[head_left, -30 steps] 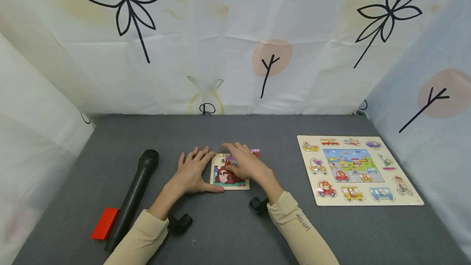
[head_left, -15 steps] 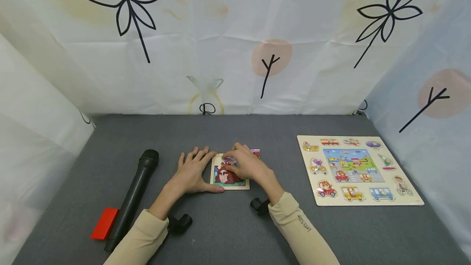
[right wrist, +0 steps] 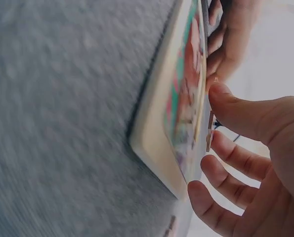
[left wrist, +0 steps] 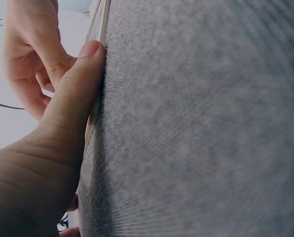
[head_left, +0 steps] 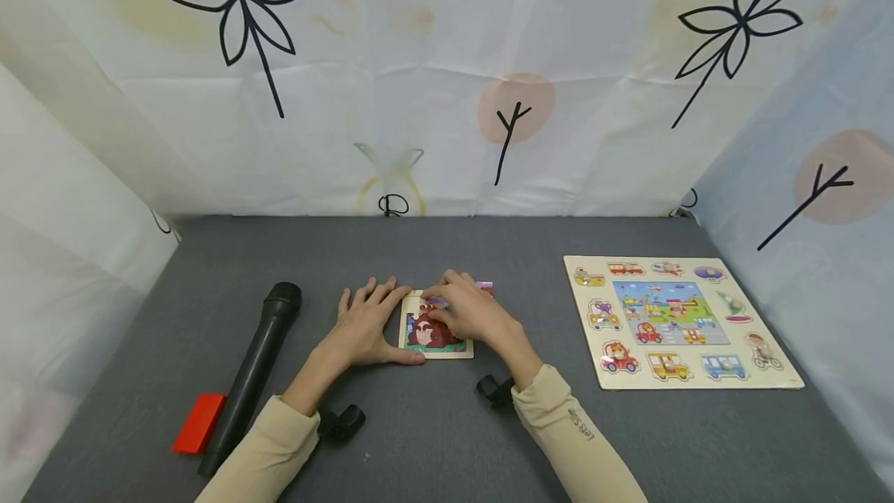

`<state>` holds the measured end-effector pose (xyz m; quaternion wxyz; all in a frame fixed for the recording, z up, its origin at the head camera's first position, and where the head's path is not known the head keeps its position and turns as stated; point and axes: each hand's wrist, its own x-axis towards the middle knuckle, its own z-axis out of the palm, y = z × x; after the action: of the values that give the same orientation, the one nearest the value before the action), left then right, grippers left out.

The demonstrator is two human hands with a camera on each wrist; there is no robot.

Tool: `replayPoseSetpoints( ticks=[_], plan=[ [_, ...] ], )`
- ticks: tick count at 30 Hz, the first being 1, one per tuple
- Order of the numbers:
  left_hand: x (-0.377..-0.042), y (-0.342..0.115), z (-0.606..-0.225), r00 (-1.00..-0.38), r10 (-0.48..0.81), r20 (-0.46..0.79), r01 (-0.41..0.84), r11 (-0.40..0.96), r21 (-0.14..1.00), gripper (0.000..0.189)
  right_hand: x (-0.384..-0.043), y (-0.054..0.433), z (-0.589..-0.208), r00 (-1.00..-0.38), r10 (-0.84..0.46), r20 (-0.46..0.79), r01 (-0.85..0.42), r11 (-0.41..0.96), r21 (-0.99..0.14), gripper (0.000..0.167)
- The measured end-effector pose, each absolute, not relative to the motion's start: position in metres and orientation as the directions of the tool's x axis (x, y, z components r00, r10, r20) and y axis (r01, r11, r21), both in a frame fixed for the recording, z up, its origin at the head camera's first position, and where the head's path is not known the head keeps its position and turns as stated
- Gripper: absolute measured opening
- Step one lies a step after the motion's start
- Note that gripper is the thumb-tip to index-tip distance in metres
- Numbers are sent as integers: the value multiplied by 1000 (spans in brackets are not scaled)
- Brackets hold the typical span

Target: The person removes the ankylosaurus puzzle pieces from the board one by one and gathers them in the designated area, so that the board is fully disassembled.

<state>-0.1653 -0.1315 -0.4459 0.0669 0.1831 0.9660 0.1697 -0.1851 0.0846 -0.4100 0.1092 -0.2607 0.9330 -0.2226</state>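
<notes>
A small wooden jigsaw puzzle (head_left: 436, 338) with a reddish-brown animal picture and a pale frame lies flat in the middle of the table. My left hand (head_left: 363, 330) rests at its left side, fingers spread, the thumb along its near edge. Over the puzzle's upper right, my right hand (head_left: 471, 309) pinches a thin puzzle piece (right wrist: 210, 132) between thumb and fingers, just above the board in the right wrist view. The right hand hides part of the picture. Another loose pink-and-red piece (head_left: 486, 288) lies beyond the right hand, partly covered.
On the right lies a large wooden vehicle puzzle board (head_left: 670, 373). To the left are a black microphone (head_left: 251, 379) and a red block (head_left: 199, 424) beside its lower end. A white patterned curtain (head_left: 433, 99) stands behind the grey table (head_left: 531, 247).
My right hand's fingers have drawn in from above the puzzle's upper left and curled toward the thumb. The left hand stays in place.
</notes>
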Motion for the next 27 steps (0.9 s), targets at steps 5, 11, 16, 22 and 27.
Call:
replayPoseSetpoints(
  ticks=[5, 11, 16, 22, 27],
  plan=[
    [-166, -132, -446, -923, 379, -65, 334, 874, 353, 113, -185, 93, -403, -852, -519, -71, -434, 775, -459, 34],
    [-166, -132, -445, -922, 381, -65, 336, 873, 353, 113, -187, 107, -399, -865, -499, -53, -430, 791, -435, 32],
    [-166, -132, -445, -924, 375, -69, 331, 879, 344, 113, -189, 120, -400, -868, -495, -38, -433, 792, -430, 30],
    [-166, -132, -446, -925, 374, -72, 327, 877, 352, 113, -190, 136, -399, -879, -474, -43, -414, 807, -421, 30],
    [-165, -132, -446, -922, 381, -72, 333, 873, 355, 113, -192, 148, -399, -889, -455, -52, -399, 826, -399, 31]
  ],
)
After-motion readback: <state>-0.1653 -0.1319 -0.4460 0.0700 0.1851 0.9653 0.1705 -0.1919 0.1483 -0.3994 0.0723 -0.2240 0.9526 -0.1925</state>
